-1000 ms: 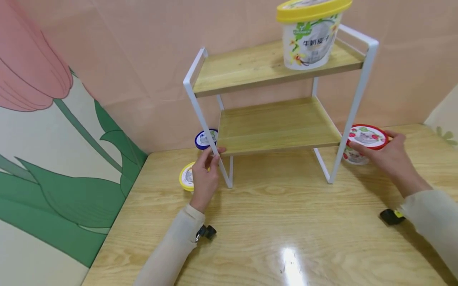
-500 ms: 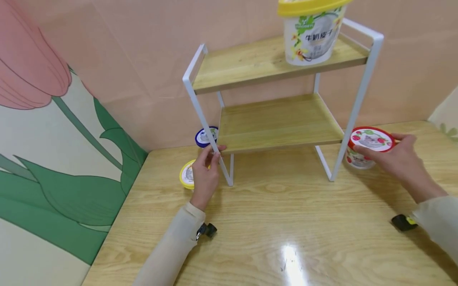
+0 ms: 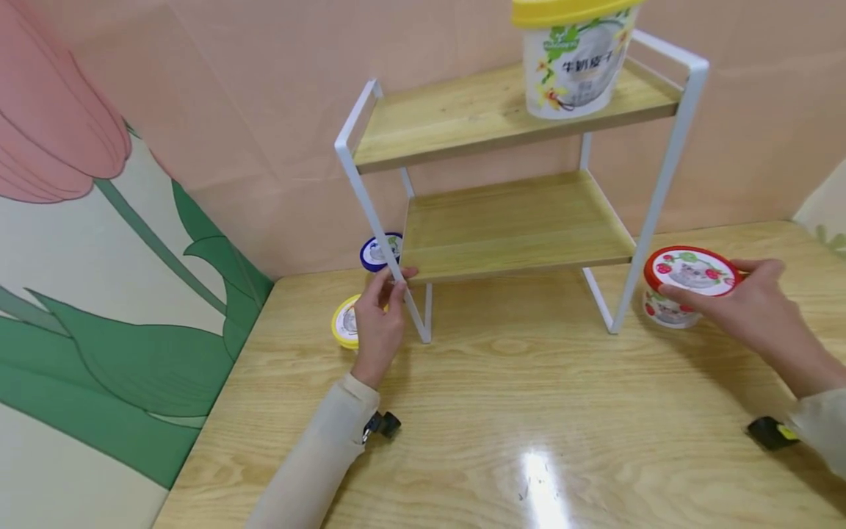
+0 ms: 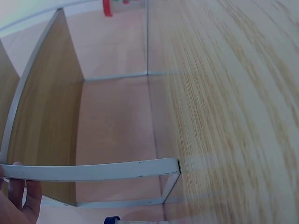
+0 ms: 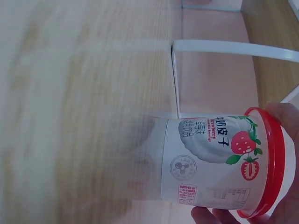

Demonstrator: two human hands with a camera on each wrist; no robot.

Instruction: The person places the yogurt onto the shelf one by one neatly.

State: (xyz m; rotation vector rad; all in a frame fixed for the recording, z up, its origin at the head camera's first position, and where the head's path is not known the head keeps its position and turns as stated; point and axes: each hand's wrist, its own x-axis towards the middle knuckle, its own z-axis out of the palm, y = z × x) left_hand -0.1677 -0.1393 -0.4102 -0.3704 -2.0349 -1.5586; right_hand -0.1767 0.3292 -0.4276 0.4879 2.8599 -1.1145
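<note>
A two-tier rack [image 3: 515, 224] with wooden shelves and a white metal frame stands on the table. My left hand [image 3: 380, 327] holds its front left leg at the lower shelf, thumb in front and fingertips round the shelf corner. Right of the rack, my right hand [image 3: 753, 301] grips a strawberry yogurt-style tub [image 5: 210, 163] by its red lid [image 3: 692, 272], thumb on the near side. In the right wrist view the tub's base is close over the tabletop and strawberries show on its label.
A large yellow-lidded tub [image 3: 575, 66] stands on the top shelf, right side. Left of the rack are a small yellow-lidded tub [image 3: 345, 323], partly behind my left hand, and a blue-lidded tub [image 3: 377, 253] near the back wall [image 3: 297, 132].
My right hand has moved the strawberry tub right and toward me, away from the rack's right leg. The left hand has stayed on the rack. The head view has shifted slightly.
</note>
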